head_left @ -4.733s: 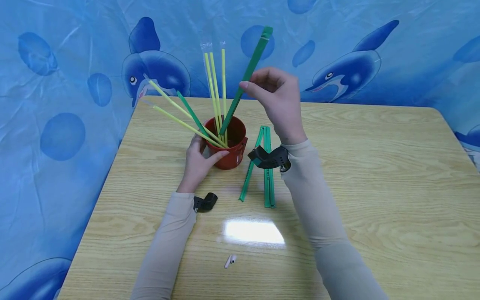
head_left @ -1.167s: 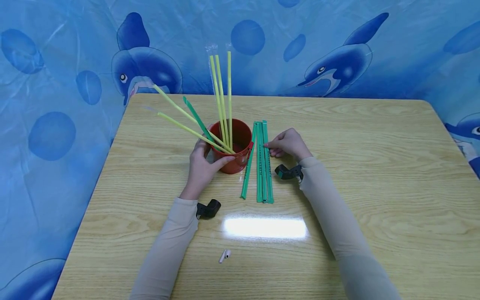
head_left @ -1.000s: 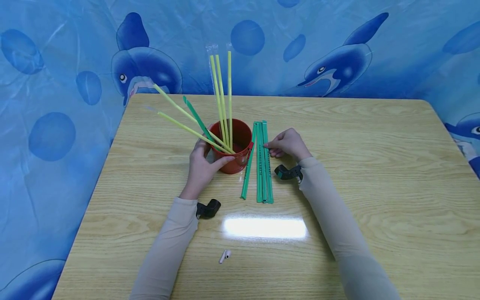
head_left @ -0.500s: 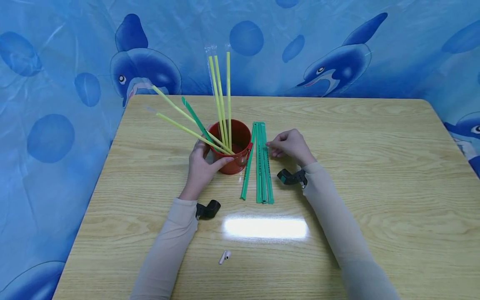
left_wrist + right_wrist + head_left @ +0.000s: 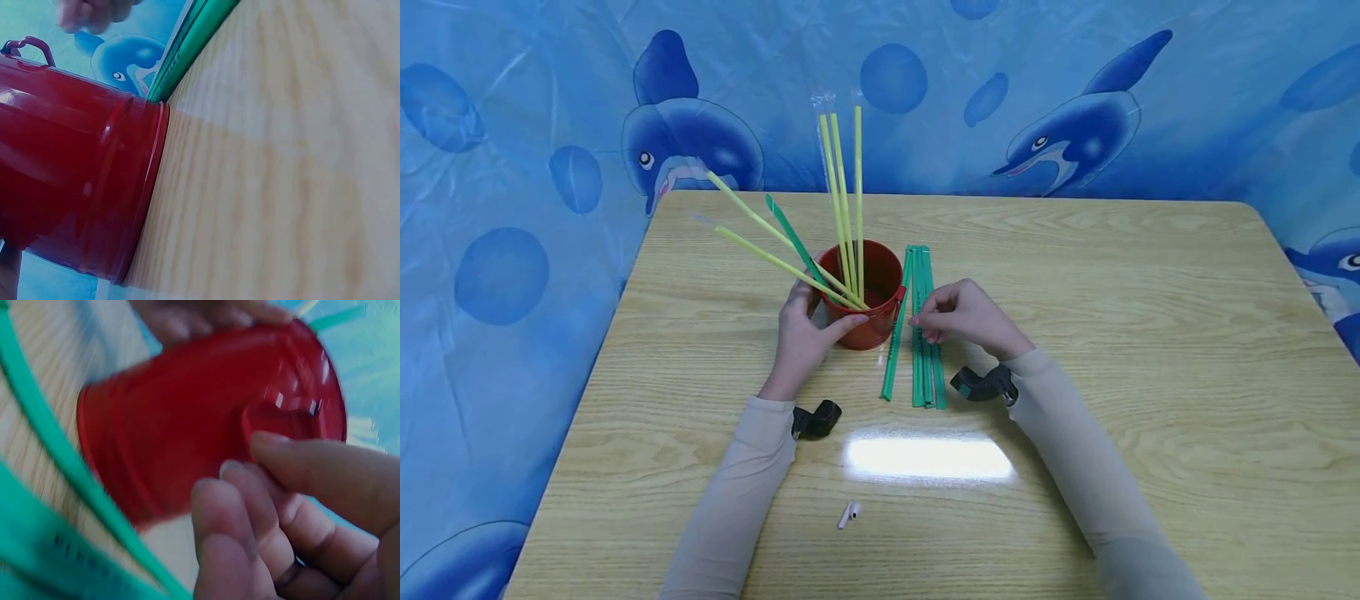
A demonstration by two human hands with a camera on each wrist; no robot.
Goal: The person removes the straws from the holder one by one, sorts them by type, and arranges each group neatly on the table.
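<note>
My left hand (image 5: pixel 801 337) grips the small red bucket (image 5: pixel 867 329) by its near left side, thumb on the front. Several yellow straws (image 5: pixel 860 192) in clear wrappers stand in it, along with one green-wrapped straw (image 5: pixel 790 233) leaning left. To its right, several green-wrapped straws (image 5: pixel 927 375) lie side by side, and a single slanted green straw (image 5: pixel 892 358) lies nearer the bucket. Above these hovers my right hand (image 5: pixel 966 321), fingers loosely bent. In the right wrist view nothing shows between its thumb and fingertips (image 5: pixel 219 506), in front of the bucket (image 5: pixel 156 431).
White earbuds (image 5: pixel 850 514) lie near the front of the wooden table (image 5: pixel 1150 333). A bright light reflection (image 5: pixel 928 458) shines on the tabletop. Behind hangs a blue curtain (image 5: pixel 925 150) with printed dolphins.
The green straw my right hand held over the bucket earlier is out of that hand; more green straws lie together on the table. Lately the right hand has shifted leftward and nearer, off the row.
</note>
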